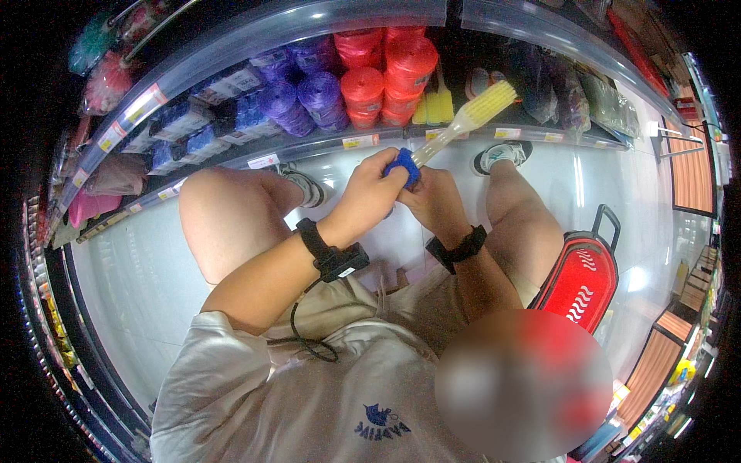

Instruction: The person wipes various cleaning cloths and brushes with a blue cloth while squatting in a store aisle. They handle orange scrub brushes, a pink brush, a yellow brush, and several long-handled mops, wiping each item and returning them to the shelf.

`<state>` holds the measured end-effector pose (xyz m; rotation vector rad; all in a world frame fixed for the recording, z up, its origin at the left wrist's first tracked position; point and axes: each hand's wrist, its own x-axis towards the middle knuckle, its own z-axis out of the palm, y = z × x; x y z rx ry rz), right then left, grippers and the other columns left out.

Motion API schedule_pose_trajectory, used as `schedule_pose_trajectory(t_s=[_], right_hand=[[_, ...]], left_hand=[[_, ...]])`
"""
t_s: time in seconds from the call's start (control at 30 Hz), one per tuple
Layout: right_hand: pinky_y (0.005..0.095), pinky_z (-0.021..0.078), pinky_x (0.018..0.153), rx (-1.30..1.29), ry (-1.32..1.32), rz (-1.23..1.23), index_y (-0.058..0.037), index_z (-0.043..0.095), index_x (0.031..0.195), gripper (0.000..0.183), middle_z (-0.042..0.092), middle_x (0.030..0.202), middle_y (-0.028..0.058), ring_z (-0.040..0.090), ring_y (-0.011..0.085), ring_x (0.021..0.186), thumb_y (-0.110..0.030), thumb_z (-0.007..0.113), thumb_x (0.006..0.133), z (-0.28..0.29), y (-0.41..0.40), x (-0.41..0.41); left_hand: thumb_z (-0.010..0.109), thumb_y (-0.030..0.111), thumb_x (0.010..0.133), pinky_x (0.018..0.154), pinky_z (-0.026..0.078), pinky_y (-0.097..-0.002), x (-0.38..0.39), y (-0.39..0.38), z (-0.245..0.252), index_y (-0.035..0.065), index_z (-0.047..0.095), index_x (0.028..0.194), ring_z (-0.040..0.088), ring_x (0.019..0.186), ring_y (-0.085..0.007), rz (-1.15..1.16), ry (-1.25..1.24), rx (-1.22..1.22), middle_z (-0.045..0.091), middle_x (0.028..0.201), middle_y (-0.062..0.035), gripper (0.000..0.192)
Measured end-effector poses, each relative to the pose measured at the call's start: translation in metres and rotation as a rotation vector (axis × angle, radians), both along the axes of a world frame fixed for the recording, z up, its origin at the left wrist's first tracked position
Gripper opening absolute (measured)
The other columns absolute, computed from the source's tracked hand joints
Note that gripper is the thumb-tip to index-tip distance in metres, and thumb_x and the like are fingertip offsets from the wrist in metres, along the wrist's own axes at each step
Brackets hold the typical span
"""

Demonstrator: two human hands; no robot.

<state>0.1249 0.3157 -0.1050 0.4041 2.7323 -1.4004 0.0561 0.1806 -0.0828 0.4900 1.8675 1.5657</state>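
Observation:
A long-handled scrubbing brush with yellow bristles points up and to the right, in front of the shelf. Around the lower part of its pale handle is a bunched blue cloth. My left hand grips this cloth against the handle, thumb on top. Close beside it, my right hand closes around the lower handle and the cloth's edge; its fingertips are partly hidden. The handle's far end is covered by my hands. Both wrists wear black straps.
A low store shelf holds purple twine rolls, red twine rolls, yellow brushes and blue packs. Plastic-wrapped goods stand farther right. A red case with a black handle is beside my right leg.

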Motion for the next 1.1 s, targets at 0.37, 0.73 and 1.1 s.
schedule_pose_trajectory(t_s=[0.37, 0.73, 1.1], right_hand=[[0.0246, 0.0417, 0.05, -0.828, 0.377, -0.52, -0.004, 0.058, 0.092, 0.038, 0.062, 0.073, 0.0052, 0.052, 0.0136, 0.054, -0.04, 0.047, 0.1, 0.014, 0.052, 0.0], [0.0211, 0.036, 0.047, -0.859, 0.331, -0.896, -0.0059, 0.06, 0.096, 0.026, 0.055, 0.068, -0.0006, 0.05, 0.0085, 0.055, -0.031, 0.056, 0.095, 0.047, 0.115, 0.039], [0.0205, 0.0486, 0.052, -0.614, 0.408, -0.97, 0.0004, 0.06, 0.106, 0.031, 0.066, 0.09, 0.0099, 0.065, 0.0166, 0.072, -0.027, 0.062, 0.092, 0.037, 0.233, -0.003]], left_hand=[[0.045, 0.014, 0.096, 0.061, 0.048, -0.027, 0.009, 0.008, -0.012, -0.0013, 0.058, 0.1, 0.057, 0.068, -0.011, 0.105, -0.316, 0.043, 0.061, 0.078, -0.0035, 0.02], [0.057, 0.02, 0.087, 0.062, 0.049, -0.0474, 0.038, 0.029, 0.027, 0.0001, 0.055, 0.096, 0.063, 0.07, -0.042, -0.384, 0.324, -0.131, 0.063, 0.075, -0.0241, 0.021], [0.055, 0.02, 0.081, 0.056, 0.052, -0.0439, 0.052, 0.024, 0.022, -0.0009, 0.058, 0.09, 0.066, 0.065, -0.0331, -0.711, 0.747, -0.241, 0.064, 0.07, -0.0176, 0.023]])
